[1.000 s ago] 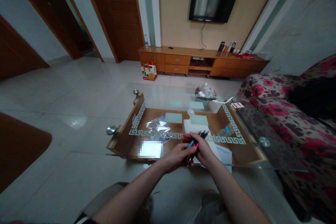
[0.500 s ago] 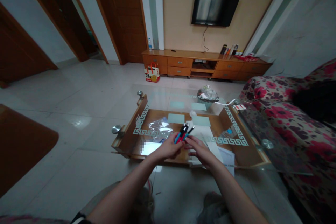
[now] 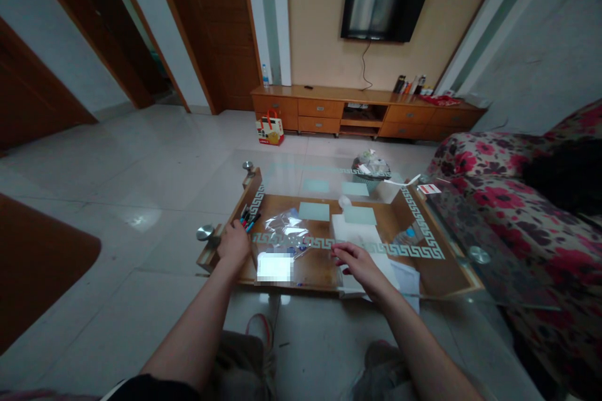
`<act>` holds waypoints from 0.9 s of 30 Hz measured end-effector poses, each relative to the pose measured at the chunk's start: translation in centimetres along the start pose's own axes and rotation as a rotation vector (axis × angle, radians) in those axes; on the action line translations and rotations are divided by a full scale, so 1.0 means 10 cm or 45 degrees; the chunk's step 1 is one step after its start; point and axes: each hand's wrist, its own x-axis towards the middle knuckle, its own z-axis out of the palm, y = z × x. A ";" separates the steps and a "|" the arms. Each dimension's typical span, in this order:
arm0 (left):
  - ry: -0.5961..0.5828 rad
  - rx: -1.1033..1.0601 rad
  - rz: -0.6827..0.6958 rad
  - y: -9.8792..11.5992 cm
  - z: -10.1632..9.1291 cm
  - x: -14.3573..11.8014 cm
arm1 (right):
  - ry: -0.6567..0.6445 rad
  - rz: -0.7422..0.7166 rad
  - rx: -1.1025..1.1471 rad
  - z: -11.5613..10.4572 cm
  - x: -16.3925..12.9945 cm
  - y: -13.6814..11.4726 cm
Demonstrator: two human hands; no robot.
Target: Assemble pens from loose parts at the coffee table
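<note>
A: Gripping what, at left of centre?

B: The left hand is closed round a bundle of pens: dark barrels with blue and red ones, tips fanned toward the upper right, over the left edge of the glass table.

A: And the right hand?

B: Loosely open, fingers spread, resting on white paper below centre, beside a clear plastic bag.

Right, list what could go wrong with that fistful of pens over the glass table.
1. The left hand grips the bundle of red, blue and black pens right at the left edge of the glass-topped wooden coffee table; a loose one could roll off onto the tiled floor.
2. The crinkled clear plastic bag lies close beside them and might get swept along.
3. The right hand presses the white paper stack, which could slide on the glass.
</note>
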 end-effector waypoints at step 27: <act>0.067 -0.147 0.031 -0.27 0.09 -0.04 | -0.007 -0.104 -0.253 0.03 -0.05 -0.04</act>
